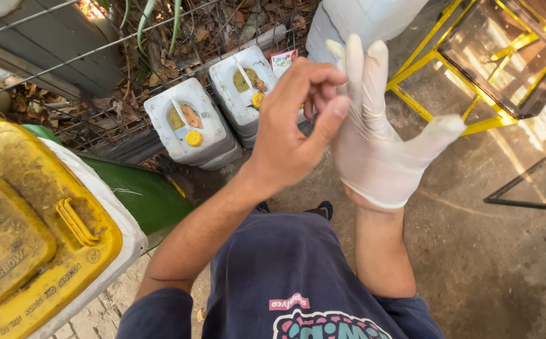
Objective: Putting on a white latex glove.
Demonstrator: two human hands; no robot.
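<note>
**Glove half-seated on the right hand, canisters along the fence**

Canisters first: two white plastic jerrycans lie flat at 11 o'clock beside a wire fence (66, 75). The nearer jerrycan (188, 122) carries a yellow screw cap, shut, and dry leaves have gathered in the hollow under its handle. The farther jerrycan (244, 88) shows the same: yellow cap, leaf litter in its handle recess. What either holds inside cannot be told through the walls. A third white container (360, 19) stands at 12 o'clock, cut off by the frame's top edge. At 8 o'clock a yellow bin lid (34, 226), dusty and closed, sits on a white-rimmed bin, with a green curved body (138, 194) just behind it.

The white glove (379, 144) covers the right hand (373, 157) at centre, fingers straight up and close together, thumb spread wide toward 3 o'clock; the cuff ends at the wrist. The left hand (291, 125) touches the glove from the 9 o'clock side, its fingertips pinched narrowly at the base of the gloved fingers, probably gripping a fold of the material, though the pinch itself is hidden behind the knuckles.

At 1 to 2 o'clock a yellow metal frame (423, 100) bears a glass-sided box (505, 56). A dark framed pane (530, 188) lies at 3 o'clock. Bare concrete floor (473, 263) stretches open from 4 to 5 o'clock. The fence and bin close off the 9 to 11 o'clock side.
</note>
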